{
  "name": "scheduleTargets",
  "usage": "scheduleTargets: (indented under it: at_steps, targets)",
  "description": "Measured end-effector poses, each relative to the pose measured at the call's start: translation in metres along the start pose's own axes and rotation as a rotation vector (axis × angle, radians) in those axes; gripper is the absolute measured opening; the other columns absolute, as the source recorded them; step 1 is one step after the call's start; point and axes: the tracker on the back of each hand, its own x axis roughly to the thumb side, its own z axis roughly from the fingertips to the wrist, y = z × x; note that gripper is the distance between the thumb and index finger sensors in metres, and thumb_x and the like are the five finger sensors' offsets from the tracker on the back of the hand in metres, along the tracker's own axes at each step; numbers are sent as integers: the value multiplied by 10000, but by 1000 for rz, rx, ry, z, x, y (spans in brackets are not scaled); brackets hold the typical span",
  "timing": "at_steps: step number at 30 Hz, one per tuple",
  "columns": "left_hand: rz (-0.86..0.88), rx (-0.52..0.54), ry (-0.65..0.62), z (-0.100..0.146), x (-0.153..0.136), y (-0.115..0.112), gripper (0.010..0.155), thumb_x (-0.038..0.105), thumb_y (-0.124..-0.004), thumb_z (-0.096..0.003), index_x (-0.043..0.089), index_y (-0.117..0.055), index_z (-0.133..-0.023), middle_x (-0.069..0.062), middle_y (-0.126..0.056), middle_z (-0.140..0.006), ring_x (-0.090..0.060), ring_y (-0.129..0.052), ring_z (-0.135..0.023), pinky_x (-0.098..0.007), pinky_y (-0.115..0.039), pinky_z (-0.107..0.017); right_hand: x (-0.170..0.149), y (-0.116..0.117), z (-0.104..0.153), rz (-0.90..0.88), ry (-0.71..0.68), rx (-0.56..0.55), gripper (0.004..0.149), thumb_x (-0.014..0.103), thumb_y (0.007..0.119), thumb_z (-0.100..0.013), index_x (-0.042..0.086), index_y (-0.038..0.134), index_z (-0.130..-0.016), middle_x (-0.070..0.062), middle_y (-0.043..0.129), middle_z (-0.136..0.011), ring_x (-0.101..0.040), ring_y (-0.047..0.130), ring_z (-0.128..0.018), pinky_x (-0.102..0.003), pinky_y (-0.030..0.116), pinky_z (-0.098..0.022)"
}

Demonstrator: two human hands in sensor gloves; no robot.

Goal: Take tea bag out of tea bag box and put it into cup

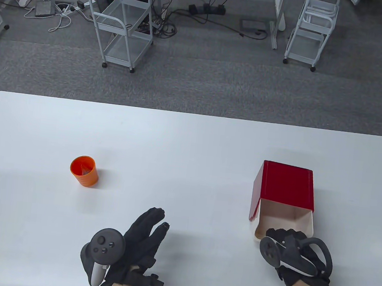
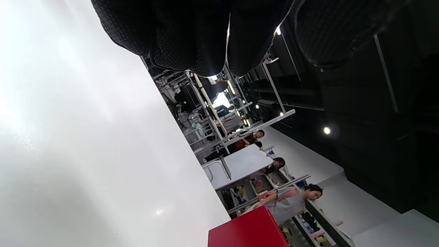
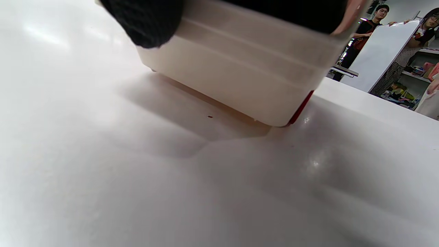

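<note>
On the white table (image 1: 191,139) an orange cup (image 1: 84,170) stands upright at the left of the table view, with something pale and greyish lying in its bottom; whether that is a tea bag I cannot tell. Well apart from it, at the right of the frame, sits the tea bag box (image 1: 283,202), cream-bodied with a red lid (image 1: 287,185) swung up and back, so the open mouth faces the lower edge of the frame. The right hand (image 1: 293,252) is at the box's near rim, fingers (image 1: 283,234) curled over the edge and dipping into the opening; the inside near them is hidden, so no tea bag can be made out and I cannot tell whether the fingers have closed on anything. In the right wrist view the cream wall of the box (image 3: 240,79) fills the upper middle, a black fingertip (image 3: 144,20) lying against it at the top left, and a sliver of red shows at the box's lower right corner. The left hand (image 1: 135,249) lies low in the table view, left of centre, fingers stretched out and spread, holding nothing, pointing up the frame, below and to the right of the cup. Its wrist view shows the fingers (image 2: 192,37) hanging from the top edge, with the red lid (image 2: 247,230) at the bottom edge.
</note>
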Motion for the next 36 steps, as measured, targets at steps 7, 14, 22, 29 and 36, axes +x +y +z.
scheduleTargets:
  at_steps: [7, 14, 22, 29, 36]
  targets:
    - [0, -3, 2, -1, 0, 0, 629, 605, -682, -503, 266, -735, -1031, -84, -735, -1136, -352, -755, -1000, -495, -664, -725, -3, -1, -11, -18, 27, 9, 509, 319, 767, -460, 163, 686, -938, -158, 785, -913, -416, 825, -757, -559, 655, -638]
    - [-2, -6, 3, -1, 0, 0, 629, 605, -682, -504, 266, -736, -1031, -86, -731, -1139, -351, -753, -1001, -495, -664, -725, -6, -3, -22, -27, 54, 24, 510, 309, 759, -464, 163, 676, -946, -159, 773, -925, -422, 816, -767, -564, 648, -643]
    - [-5, -7, 6, -2, -1, 0, 629, 607, -682, -503, 270, -735, -1031, -81, -733, -1139, -351, -753, -1002, -495, -663, -727, -10, -4, -33, -31, 85, 17, 509, 294, 750, -463, 164, 673, -949, -163, 771, -930, -426, 816, -770, -565, 649, -642]
    - [-8, -8, 11, -2, -1, 0, 629, 608, -681, -504, 271, -735, -1031, -78, -731, -1140, -350, -750, -1004, -495, -663, -728, -13, -5, -38, -43, 100, 19, 506, 285, 742, -466, 164, 669, -952, -163, 763, -939, -430, 811, -777, -566, 645, -645]
    - [-12, -10, 14, -2, -1, -1, 630, 609, -681, -503, 271, -734, -1032, -81, -727, -1144, -351, -750, -1005, -494, -662, -729, -15, -6, -42, -55, 109, 25, 506, 285, 745, -466, 166, 670, -952, -162, 762, -942, -429, 811, -780, -564, 643, -647]
